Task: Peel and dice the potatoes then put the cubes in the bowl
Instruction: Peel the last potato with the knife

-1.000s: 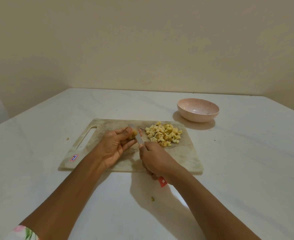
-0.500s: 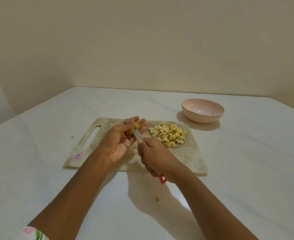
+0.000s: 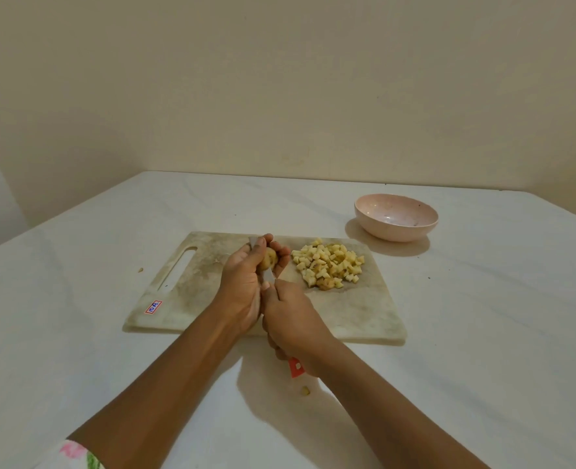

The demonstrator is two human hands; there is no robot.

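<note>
My left hand (image 3: 242,282) holds a small potato piece (image 3: 269,258) in its curled fingers, raised just above the marble cutting board (image 3: 357,313). My right hand (image 3: 296,328) grips a knife by its red handle (image 3: 295,367). The knife blade (image 3: 269,276) runs up against the potato between my left fingers, and its tip shows behind them. A pile of yellow potato cubes (image 3: 328,265) lies on the board to the right of my hands. The pink bowl (image 3: 396,216) stands beyond the board's far right corner, with no cubes in it.
The board lies on a white table (image 3: 483,333) set against a beige wall. A small potato scrap (image 3: 305,390) lies on the table under my right wrist, and another crumb (image 3: 141,270) sits left of the board.
My left hand has lifted the potato piece off the board and turned it toward the blade. My right hand stayed in place with the knife. The view shifted slightly.
</note>
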